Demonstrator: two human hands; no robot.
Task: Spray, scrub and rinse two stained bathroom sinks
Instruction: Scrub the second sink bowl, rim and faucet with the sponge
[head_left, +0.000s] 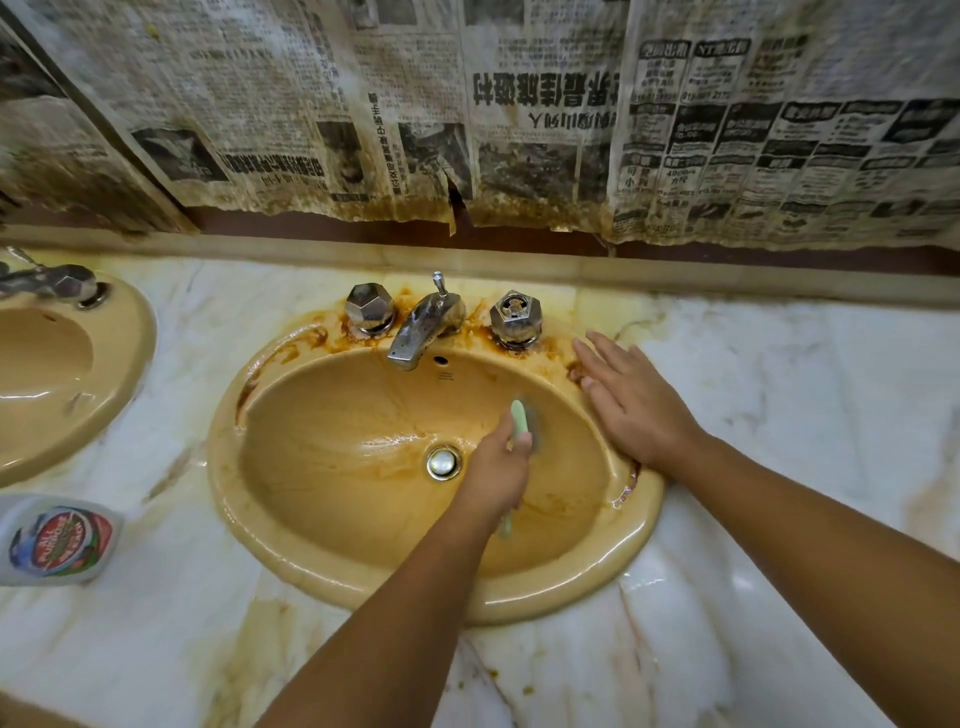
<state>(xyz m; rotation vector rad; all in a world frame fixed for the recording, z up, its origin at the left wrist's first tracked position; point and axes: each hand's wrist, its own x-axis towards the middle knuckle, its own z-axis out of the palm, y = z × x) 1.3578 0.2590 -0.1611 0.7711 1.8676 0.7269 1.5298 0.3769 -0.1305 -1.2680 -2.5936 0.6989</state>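
A tan oval sink (322, 540) sits in the marble counter, with brown rust stains along its back rim and streaks in the bowl. My left hand (496, 475) grips a pale green scrub brush (521, 422) inside the bowl, just right of the chrome drain (443, 462). The brush head points up toward the tap. My right hand (631, 402) lies flat with straight fingers on the sink's right rim. A second tan sink (122, 358) shows at the left edge.
A chrome spout (423, 327) stands between two faceted knobs (369, 307) (515, 317). A white spray bottle of all-purpose cleaner (57, 540) lies on the counter at the left. Stained newspaper (519, 130) covers the wall behind the marble counter (779, 395).
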